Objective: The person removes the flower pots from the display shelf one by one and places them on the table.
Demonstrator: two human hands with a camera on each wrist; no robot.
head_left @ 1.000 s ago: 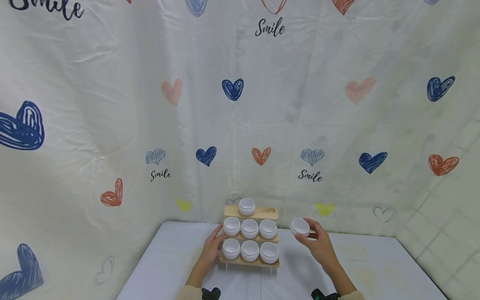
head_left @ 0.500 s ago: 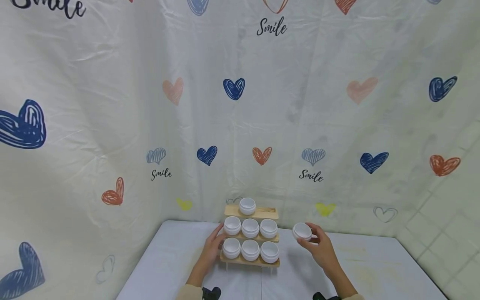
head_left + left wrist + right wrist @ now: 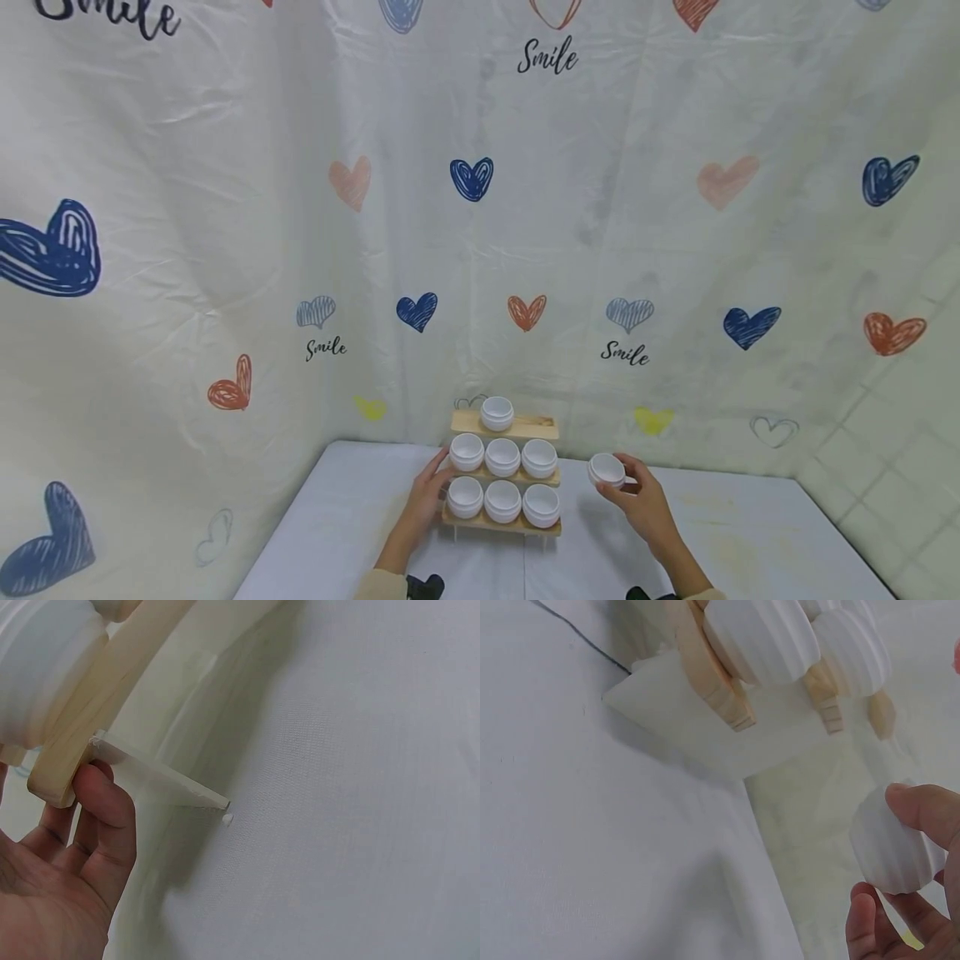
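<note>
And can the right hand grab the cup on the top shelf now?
Probably not: the right hand already holds a white cup and would likely need to set it down first. The way itself looks free, since no cup stands right of the top cup on its shelf.

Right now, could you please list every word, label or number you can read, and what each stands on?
"Smile", backdrop, upper left, top cut off.
"Smile", backdrop, top centre.
"Smile", backdrop, lower left.
"Smile", backdrop, lower right.
No lettering shows on the white cups or wooden stand.
</note>
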